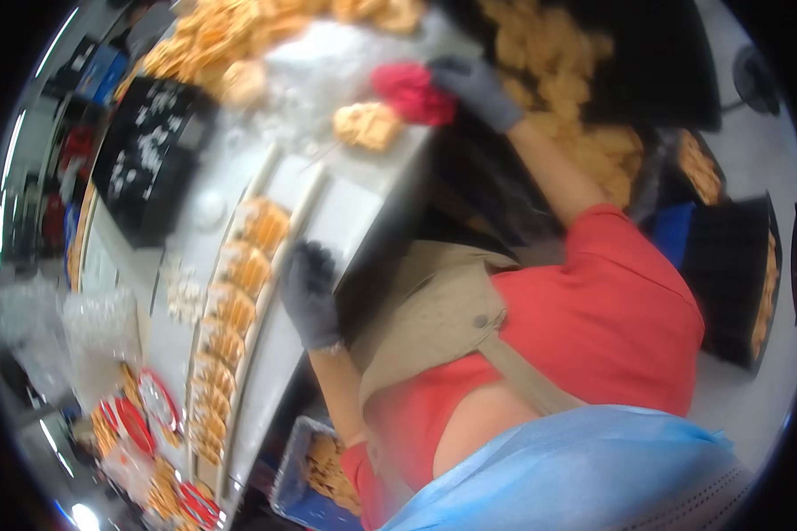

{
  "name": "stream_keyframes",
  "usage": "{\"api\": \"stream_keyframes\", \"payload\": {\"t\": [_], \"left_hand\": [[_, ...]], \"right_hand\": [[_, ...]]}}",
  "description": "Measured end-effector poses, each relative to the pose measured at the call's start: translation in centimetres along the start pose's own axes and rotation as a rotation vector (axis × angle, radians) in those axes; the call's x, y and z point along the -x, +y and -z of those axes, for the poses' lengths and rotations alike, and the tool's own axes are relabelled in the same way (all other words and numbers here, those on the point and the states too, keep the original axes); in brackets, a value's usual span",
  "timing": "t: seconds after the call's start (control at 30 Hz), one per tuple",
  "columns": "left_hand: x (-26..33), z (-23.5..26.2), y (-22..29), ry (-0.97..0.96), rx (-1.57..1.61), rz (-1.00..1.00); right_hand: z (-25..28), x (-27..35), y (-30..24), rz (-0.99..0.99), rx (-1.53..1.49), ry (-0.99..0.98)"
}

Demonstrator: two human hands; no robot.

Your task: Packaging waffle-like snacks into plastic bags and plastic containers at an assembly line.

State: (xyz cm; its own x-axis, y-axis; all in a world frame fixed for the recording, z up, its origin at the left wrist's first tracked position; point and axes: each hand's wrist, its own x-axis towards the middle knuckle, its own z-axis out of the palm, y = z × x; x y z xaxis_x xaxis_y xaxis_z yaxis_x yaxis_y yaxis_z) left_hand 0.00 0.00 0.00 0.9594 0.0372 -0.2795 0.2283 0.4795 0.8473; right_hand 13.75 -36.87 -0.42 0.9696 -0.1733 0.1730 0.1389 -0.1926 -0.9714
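Note:
My right hand [474, 88], in a dark grey glove, reaches over the far part of the white table [354, 190] and grips the edge of a crumpled red cloth [409, 94]. Beside the cloth lies a small clump of tan pieces [367, 126]. My left hand [306, 296], gloved the same way, is at the near rail of a long narrow track [270, 292]. Its fingers are blurred, so I cannot make out whether it holds anything. Between the rails stands a row of tan and orange pieces [226, 332], whose exact kind is unclear.
A big heap of tan pieces [208, 44] covers the table's far end. A black tray [146, 159] with white bits sits left. Dark bins with more pieces [540, 53] stand right. A blue bin [297, 482] is below the table, and clear plastic bags [102, 332] lie left.

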Motion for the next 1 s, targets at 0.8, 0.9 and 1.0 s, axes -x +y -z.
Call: {"api": "stream_keyframes", "payload": {"t": [0.8, 0.9, 1.0], "left_hand": [[-1.6, -2.2, -0.1, 0.141, -0.73, -0.498], [-1.4, -0.3, -0.3, 0.283, -0.871, -0.741], [-2.4, 1.2, 0.0, 0.339, -0.991, -0.826]], "right_hand": [[14.8, -2.4, 6.0, 0.235, 1.155, 0.427], [16.0, -3.5, 7.7, 0.28, 1.087, 0.501], [13.5, -5.5, 7.3, 0.196, 0.819, 0.605]]}}
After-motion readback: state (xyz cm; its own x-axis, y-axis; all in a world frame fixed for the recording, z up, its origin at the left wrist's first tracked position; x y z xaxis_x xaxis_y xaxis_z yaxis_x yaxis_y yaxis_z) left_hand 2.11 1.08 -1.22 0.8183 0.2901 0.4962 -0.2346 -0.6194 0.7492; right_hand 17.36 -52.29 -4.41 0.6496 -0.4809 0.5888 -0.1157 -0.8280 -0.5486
